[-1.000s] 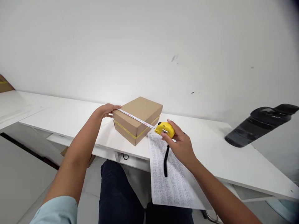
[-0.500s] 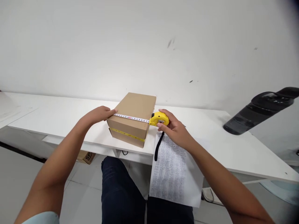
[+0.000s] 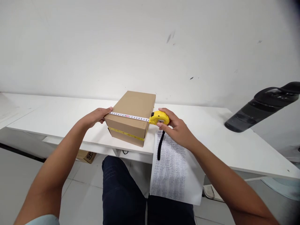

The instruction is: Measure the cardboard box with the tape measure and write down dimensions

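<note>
A brown cardboard box (image 3: 133, 107) with a yellow tape band stands on the white table (image 3: 58, 118) near its front edge. A white measuring tape blade (image 3: 130, 117) runs across the box's near top edge. My left hand (image 3: 97, 116) pinches the blade's end at the box's left corner. My right hand (image 3: 174, 126) grips the yellow tape measure case (image 3: 159, 117) at the box's right corner. A black wrist strap (image 3: 160, 145) hangs from the case.
A printed paper sheet (image 3: 174, 168) hangs over the table's front edge under my right hand. A dark grey object (image 3: 263, 106) juts in from the right. My legs in dark trousers (image 3: 122, 190) are below the table. A cardboard carton (image 3: 85, 156) lies on the floor.
The view has shifted, so the box's near edge faces me more squarely. My right hand brought the yellow case in against the box's right corner, and the blade lies level along the edge.
</note>
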A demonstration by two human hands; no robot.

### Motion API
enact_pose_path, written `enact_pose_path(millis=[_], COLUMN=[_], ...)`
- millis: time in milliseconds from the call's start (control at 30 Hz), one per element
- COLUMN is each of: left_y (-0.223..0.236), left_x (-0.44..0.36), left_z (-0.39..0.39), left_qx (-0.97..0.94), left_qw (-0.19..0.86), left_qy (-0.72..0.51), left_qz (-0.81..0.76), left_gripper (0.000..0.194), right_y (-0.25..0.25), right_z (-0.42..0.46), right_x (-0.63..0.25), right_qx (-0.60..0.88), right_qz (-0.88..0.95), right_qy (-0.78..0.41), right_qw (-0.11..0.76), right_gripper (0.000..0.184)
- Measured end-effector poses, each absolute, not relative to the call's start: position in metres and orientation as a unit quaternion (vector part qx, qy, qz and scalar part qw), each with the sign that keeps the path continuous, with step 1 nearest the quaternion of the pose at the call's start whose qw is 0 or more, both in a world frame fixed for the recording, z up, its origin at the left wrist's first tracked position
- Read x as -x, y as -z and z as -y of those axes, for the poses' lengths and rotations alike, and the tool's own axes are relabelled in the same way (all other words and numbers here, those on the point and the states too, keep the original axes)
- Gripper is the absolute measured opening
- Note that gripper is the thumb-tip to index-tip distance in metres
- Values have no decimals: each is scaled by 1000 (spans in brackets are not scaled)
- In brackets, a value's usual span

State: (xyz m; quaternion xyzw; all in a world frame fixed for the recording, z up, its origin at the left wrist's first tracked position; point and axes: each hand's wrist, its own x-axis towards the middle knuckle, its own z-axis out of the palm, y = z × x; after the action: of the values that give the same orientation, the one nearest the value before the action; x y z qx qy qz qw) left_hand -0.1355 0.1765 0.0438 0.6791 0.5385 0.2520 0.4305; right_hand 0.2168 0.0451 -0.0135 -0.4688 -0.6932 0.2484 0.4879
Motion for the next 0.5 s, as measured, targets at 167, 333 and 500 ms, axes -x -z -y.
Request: enact_pose_path(millis=[167,333,500], left_y=[-67,-23,63], left_x=[161,120,18], left_z=[-150,-45,40], left_qx=[-643,-567,-500], left_qw=[352,428,713], left_qy=[-389,-516,-335], left_qz=[-558,-479,-360], left_gripper=[52,56,65], right_y=[20,28,42], right_z=[-24,27,48], right_x=[-242,-248,-226], right_qx=[461,439,319], right_qz=[638,650,764], right_qy=[-282,-257,-334], right_qw=[549,564,452], right_gripper=[58,47,55])
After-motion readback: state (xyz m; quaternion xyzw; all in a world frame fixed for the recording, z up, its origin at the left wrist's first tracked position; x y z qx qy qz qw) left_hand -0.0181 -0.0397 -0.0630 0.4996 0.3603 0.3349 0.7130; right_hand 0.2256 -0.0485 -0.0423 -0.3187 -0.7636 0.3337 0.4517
